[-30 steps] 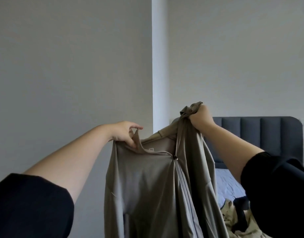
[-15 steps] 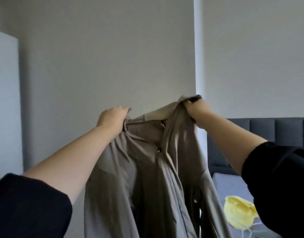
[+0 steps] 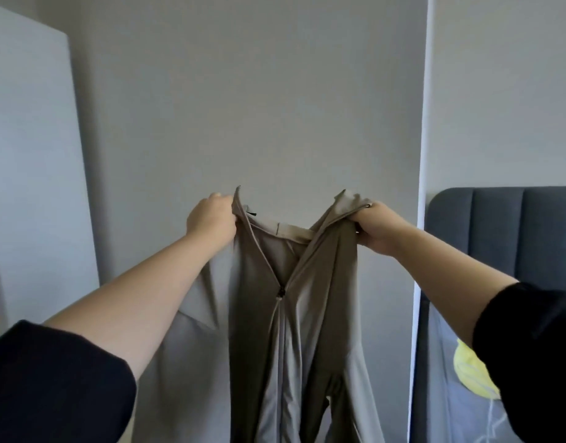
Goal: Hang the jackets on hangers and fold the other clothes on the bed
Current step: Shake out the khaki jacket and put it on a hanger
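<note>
A khaki zip-up jacket [image 3: 294,330] hangs in the air in front of me, against a grey wall. My left hand [image 3: 211,220] grips the left side of its collar. My right hand [image 3: 375,227] grips the right side of the collar, bunched in the fist. The zip is part open, with its slider [image 3: 280,293] below the neckline. The jacket's body and sleeves drop out of view at the bottom. No hanger is in sight.
A dark grey padded headboard [image 3: 505,238] and the bed's pale sheet [image 3: 441,394] sit at the right, with a yellow garment [image 3: 470,372] on the bed. A white door or panel [image 3: 29,155] stands at the left. A white wall corner [image 3: 420,187] runs between.
My view has swung left, so the bed now sits further right. Both hands have spread apart along the collar, opening the jacket's neckline wider and level.
</note>
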